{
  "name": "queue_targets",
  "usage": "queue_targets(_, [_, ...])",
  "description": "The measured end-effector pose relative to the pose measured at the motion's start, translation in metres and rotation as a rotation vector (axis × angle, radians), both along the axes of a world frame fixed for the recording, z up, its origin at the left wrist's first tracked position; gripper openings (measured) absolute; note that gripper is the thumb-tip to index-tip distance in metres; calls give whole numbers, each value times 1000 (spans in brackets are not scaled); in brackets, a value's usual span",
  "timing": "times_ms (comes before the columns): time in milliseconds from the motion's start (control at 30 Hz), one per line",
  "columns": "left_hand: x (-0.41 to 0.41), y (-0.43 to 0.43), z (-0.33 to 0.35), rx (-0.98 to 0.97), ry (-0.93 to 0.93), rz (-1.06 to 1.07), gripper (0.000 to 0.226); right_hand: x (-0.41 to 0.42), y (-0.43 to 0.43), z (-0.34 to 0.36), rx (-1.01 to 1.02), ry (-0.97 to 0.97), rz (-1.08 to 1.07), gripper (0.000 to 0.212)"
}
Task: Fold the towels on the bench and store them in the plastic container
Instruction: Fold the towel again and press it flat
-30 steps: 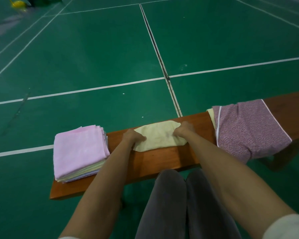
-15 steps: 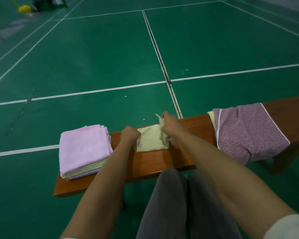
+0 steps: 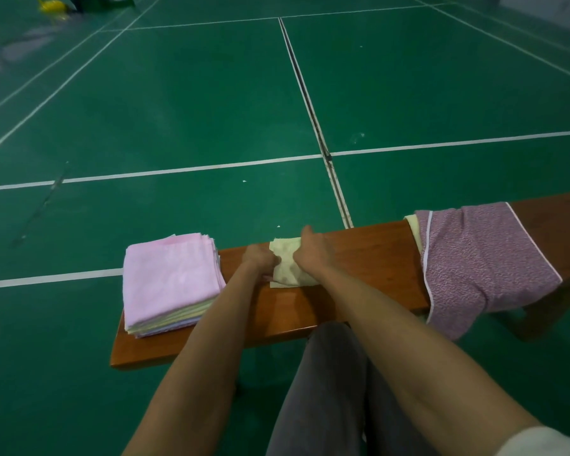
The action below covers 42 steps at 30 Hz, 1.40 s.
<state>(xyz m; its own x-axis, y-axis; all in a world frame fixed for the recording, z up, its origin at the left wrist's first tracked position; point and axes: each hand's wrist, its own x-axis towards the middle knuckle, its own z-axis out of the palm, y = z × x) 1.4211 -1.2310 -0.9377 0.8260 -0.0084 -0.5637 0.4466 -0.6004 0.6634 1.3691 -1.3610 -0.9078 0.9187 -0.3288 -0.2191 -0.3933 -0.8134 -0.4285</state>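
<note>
Yellow towel (image 3: 288,266) lies on the wooden surface (image 3: 369,258), caught between both hands: left hand (image 3: 259,260) fingers curl onto its near-left edge, right hand (image 3: 310,255) lies flat on top, seemingly pinning a fold. Left of the fingers sits a folded stack (image 3: 170,281); right of them, a purple cloth (image 3: 481,261) drapes. Green court floor (image 3: 178,110) lies beyond; no container shows.

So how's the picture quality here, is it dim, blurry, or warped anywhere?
Head view: dim, even light with no glare on the bench; soft shadow only under it; the wide lens bows the court lines and darkens the corners; the left hand and right hand on the yellow towel look slightly soft, as does the pink stack.
</note>
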Motion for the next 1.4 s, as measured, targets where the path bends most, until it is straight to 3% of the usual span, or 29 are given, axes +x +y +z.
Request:
queue_targets(133, [-1, 5, -1, 168, 6, -70, 8, 24, -29, -51, 117, 85, -202, 56])
queue_targets(233, [-1, 6, -4, 220, -28, -114, 20, 56, -45, -105, 252, 138, -306, 60])
queue_targets(367, [2, -2, -7, 213, -113, -41, 48, 20, -11, -30, 360, 177, -311, 52])
queue_targets(500, [-2, -11, 2, 61, 83, -16, 64, 15, -1, -23, 446, 217, -332, 39])
queue_targets(567, [-7, -11, -1, 36, 132, -52, 63, 14, -1, -21, 481, 223, -312, 33])
queue_targets(667, [-9, -7, 1, -70, 30, 25, 45, 11, -5, -18, 473, 223, -266, 29])
queue_targets(767, [-5, 2, 19, -106, -79, 77, 38, 13, -5, -7, 495, 162, -277, 44])
queue_targets(1033, [0, 78, 86, 206, -359, -23, 26, 35, 57, 49, 515, 21, -148, 41])
queue_targets(1400, [-24, 236, 99, 489, -374, -15, 36, 43, 185, 54, 521, 28, 26, 31])
